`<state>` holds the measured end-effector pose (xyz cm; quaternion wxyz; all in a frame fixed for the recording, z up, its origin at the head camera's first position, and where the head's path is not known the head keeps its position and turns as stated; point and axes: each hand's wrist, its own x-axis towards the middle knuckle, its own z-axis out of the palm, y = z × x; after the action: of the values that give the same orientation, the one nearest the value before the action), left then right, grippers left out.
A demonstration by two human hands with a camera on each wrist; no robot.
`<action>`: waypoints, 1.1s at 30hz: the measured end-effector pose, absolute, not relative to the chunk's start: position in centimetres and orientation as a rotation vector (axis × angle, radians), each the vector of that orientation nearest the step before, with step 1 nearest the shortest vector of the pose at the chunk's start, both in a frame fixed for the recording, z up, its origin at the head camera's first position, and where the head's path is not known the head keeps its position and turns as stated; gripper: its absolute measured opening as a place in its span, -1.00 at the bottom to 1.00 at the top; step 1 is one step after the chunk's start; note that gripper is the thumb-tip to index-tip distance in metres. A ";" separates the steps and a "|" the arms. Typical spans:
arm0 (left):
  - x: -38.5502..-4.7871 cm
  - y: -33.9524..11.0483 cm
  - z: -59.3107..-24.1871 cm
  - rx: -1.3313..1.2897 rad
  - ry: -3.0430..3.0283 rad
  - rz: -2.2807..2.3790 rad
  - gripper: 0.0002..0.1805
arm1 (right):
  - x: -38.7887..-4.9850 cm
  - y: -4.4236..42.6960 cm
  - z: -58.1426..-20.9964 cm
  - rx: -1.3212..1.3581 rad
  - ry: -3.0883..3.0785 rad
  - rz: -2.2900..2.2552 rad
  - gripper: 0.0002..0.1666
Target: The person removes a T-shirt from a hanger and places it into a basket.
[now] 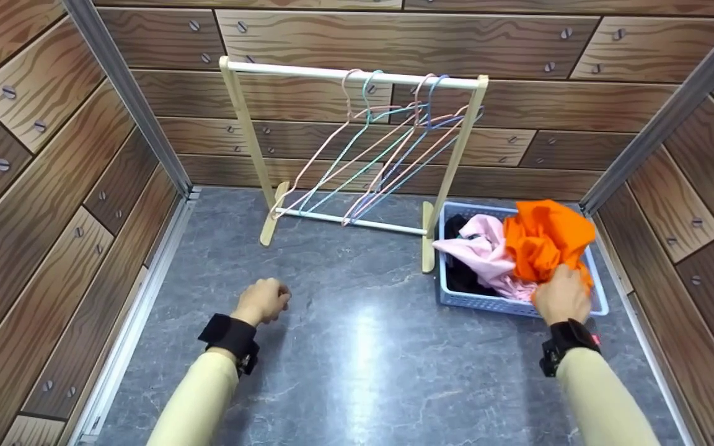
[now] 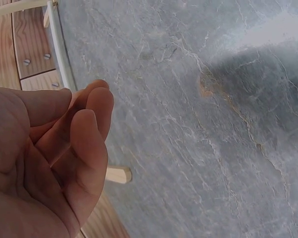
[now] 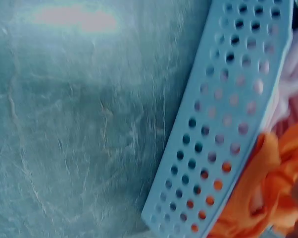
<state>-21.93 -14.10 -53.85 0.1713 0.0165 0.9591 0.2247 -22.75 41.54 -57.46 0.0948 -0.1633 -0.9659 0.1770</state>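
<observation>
Over the near right corner of a blue perforated basket [image 1: 487,301], my right hand [image 1: 563,297] grips a bunched orange cloth [image 1: 546,232]. Its fingertips are mostly outside the right wrist view, and the garment's kind cannot be made out. Pale pink cloth [image 1: 481,248] lies beside the orange one, with black cloth [image 1: 465,275] at the basket's left side. My left hand [image 1: 262,300] hovers above the grey floor, its fingers loosely curled around nothing; the left wrist view shows the bare palm [image 2: 35,193].
A small wooden rack [image 1: 248,130] stands left of the basket, its right foot [image 1: 427,248] close to the basket's side. Several pink, teal and blue hangers [image 1: 332,170] hang from its white top bar [image 1: 289,70]. Wood-patterned walls [image 1: 357,37] enclose the grey floor [image 1: 332,297].
</observation>
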 end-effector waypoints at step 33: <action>-22.0 -12.5 -54.2 0.099 2.790 0.621 -0.79 | -22.2 41.6 -58.6 -0.345 -3.054 0.315 -0.51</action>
<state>-22.04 -12.47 -54.24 0.1403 0.0343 0.9659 0.2151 -22.21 41.57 -58.63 0.0263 -0.1115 -0.9882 0.1020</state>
